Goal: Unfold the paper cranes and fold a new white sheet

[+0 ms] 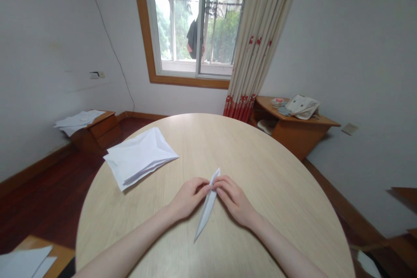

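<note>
A narrow folded piece of white paper (207,211) lies at a slant over the middle of the round table, with a pointed end towards me and its other end pointing away. My left hand (192,195) pinches its left edge between thumb and fingers, near the upper part. From the right side, my right hand (233,197) grips the same stretch of paper, its fingertips almost meeting those of the left. The fingers partly cover the paper there, so the fold beneath them is hidden.
A stack of white paper sheets (143,156) rests at the left of the round wooden table (276,208). More sheets lie on a low cabinet (104,128) at the left wall. A corner cabinet (295,134) holding a white bag (302,106) stands beyond the table's right edge.
</note>
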Motion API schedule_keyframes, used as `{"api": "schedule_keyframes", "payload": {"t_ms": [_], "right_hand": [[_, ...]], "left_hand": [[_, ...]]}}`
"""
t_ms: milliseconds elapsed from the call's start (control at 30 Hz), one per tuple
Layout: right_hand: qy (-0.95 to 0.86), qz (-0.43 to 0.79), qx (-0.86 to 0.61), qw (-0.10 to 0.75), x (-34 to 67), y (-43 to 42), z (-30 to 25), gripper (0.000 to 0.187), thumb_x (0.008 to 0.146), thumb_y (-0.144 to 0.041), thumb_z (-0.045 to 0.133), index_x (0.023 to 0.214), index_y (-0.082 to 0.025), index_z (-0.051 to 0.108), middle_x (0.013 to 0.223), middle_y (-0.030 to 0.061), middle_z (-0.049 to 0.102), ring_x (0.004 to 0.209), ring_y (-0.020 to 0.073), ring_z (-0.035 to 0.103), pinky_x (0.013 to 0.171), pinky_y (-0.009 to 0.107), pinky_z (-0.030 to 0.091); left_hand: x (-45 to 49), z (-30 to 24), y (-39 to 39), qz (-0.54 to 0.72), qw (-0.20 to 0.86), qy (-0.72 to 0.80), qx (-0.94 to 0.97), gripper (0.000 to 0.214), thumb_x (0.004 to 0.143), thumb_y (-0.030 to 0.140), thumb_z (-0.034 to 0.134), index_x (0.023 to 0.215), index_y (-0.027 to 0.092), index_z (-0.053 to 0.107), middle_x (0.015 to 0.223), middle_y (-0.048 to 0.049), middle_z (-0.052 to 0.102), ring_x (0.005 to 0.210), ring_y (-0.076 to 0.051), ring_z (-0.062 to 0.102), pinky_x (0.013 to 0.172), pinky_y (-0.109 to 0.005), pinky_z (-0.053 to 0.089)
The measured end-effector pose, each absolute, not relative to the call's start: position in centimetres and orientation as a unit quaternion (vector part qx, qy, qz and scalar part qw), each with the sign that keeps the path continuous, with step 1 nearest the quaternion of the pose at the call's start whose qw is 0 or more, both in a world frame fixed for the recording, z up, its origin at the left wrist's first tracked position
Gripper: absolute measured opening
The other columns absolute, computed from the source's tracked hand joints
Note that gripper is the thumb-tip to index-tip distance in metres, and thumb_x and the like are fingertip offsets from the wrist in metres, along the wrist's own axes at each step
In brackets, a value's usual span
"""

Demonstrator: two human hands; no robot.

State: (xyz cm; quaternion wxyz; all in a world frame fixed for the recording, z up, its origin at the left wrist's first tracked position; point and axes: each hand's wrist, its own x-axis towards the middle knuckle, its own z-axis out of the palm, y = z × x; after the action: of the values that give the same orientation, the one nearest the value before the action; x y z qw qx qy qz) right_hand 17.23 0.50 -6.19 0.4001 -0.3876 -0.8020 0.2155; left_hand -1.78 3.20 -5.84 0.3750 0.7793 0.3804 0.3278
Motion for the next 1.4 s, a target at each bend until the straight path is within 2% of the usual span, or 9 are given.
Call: {"api": "schedule_keyframes", "payload": {"t_ms": [100, 200, 333, 467, 533, 900, 1033, 1200, 1400], "right_hand": [[-0.806, 0.211, -0.388, 0.393, 17.3, 0.5, -6.3, 0.022, 0.096, -0.022, 0.039, 0.098, -0.023, 0.061, 0.108, 0.007, 0.061, 0.106, 0.0193, 0.056, 0.094, 0.037, 0.045], [-0.809, 0.203, -0.399, 0.381, 17.3, 0.6, -6.6, 0.024, 0.095, -0.019, 0.04, 0.103, -0.023, 0.062, 0.112, 0.0076, 0.062, 0.109, 0.0196, 0.056, 0.096, 0.039, 0.045], [-0.809, 0.183, -0.425, 0.363, 17.3, 0.8, -7.2, 0.026, 0.094, -0.017, 0.042, 0.109, -0.023, 0.063, 0.118, 0.0087, 0.061, 0.113, 0.0207, 0.055, 0.099, 0.041, 0.045], [-0.816, 0.157, -0.434, 0.348, 17.3, 1.0, -7.4, 0.026, 0.094, -0.019, 0.045, 0.111, -0.024, 0.065, 0.118, 0.0089, 0.062, 0.113, 0.022, 0.055, 0.098, 0.044, 0.045], [-0.82, 0.144, -0.434, 0.344, 17.3, 1.0, -7.3, 0.026, 0.094, -0.02, 0.046, 0.111, -0.024, 0.065, 0.115, 0.0091, 0.063, 0.11, 0.0226, 0.055, 0.097, 0.044, 0.045], [-0.828, 0.144, -0.443, 0.314, 17.4, 1.3, -8.0, 0.028, 0.093, -0.023, 0.052, 0.119, -0.024, 0.062, 0.118, 0.0097, 0.063, 0.112, 0.0238, 0.054, 0.097, 0.047, 0.043], [-0.829, 0.138, -0.445, 0.309, 17.4, 1.4, -8.1, 0.03, 0.092, -0.022, 0.052, 0.12, -0.026, 0.062, 0.12, 0.0095, 0.063, 0.112, 0.0244, 0.055, 0.097, 0.048, 0.043], [-0.828, 0.13, -0.449, 0.311, 17.4, 1.5, -8.1, 0.031, 0.092, -0.02, 0.052, 0.12, -0.024, 0.062, 0.12, 0.0098, 0.063, 0.113, 0.0251, 0.055, 0.098, 0.05, 0.042], [-0.825, 0.132, -0.428, 0.344, 17.3, 1.4, -7.9, 0.023, 0.09, -0.014, 0.052, 0.104, -0.02, 0.068, 0.109, 0.0095, 0.066, 0.106, 0.0237, 0.056, 0.094, 0.046, 0.045]], "left_hand": [[-1.8, -5.8, 3.3, 0.329, 0.383, 0.403, 0.763, 0.029, 0.087, 0.037, 0.051, 0.095, 0.015, 0.07, 0.086, -0.0049, 0.07, 0.078, -0.019, 0.062, 0.072, -0.027, 0.045], [-1.8, -5.6, 3.5, 0.319, 0.347, 0.455, 0.756, 0.023, 0.082, 0.027, 0.053, 0.088, 0.015, 0.072, 0.078, -0.0034, 0.069, 0.07, -0.017, 0.059, 0.065, -0.026, 0.042], [-1.8, -5.3, 3.8, 0.287, 0.296, 0.503, 0.759, 0.023, 0.077, 0.017, 0.052, 0.084, 0.019, 0.073, 0.076, -0.0019, 0.069, 0.073, -0.018, 0.06, 0.068, -0.027, 0.041], [-1.8, -5.4, 3.7, 0.28, 0.257, 0.527, 0.76, 0.033, 0.079, 0.015, 0.053, 0.109, 0.017, 0.065, 0.082, -0.0026, 0.069, 0.078, -0.019, 0.061, 0.072, -0.029, 0.041], [-1.8, -5.5, 3.6, 0.277, 0.24, 0.52, 0.771, 0.036, 0.08, 0.015, 0.053, 0.115, 0.016, 0.06, 0.083, -0.0022, 0.069, 0.08, -0.02, 0.061, 0.075, -0.031, 0.04], [-2.0, -5.8, 3.5, 0.247, 0.207, 0.479, 0.817, 0.009, 0.081, 0.021, 0.059, 0.089, 0.022, 0.063, 0.075, 0.0005, 0.067, 0.08, -0.022, 0.059, 0.077, -0.035, 0.038], [-2.2, -6.4, 3.7, 0.296, 0.197, 0.437, 0.826, 0.008, 0.079, 0.016, 0.058, 0.081, 0.02, 0.065, 0.086, -0.0039, 0.062, 0.089, -0.022, 0.057, 0.082, -0.035, 0.042], [-2.5, -7.1, 4.2, 0.348, 0.208, 0.345, 0.846, 0.022, 0.077, 0.004, 0.051, 0.085, 0.018, 0.065, 0.098, -0.0071, 0.058, 0.099, -0.02, 0.055, 0.089, -0.033, 0.045], [-2.4, -7.1, 4.1, 0.317, 0.21, 0.315, 0.87, 0.02, 0.078, 0.006, 0.051, 0.091, 0.017, 0.061, 0.097, -0.0078, 0.061, 0.097, -0.021, 0.056, 0.087, -0.032, 0.047]]}}
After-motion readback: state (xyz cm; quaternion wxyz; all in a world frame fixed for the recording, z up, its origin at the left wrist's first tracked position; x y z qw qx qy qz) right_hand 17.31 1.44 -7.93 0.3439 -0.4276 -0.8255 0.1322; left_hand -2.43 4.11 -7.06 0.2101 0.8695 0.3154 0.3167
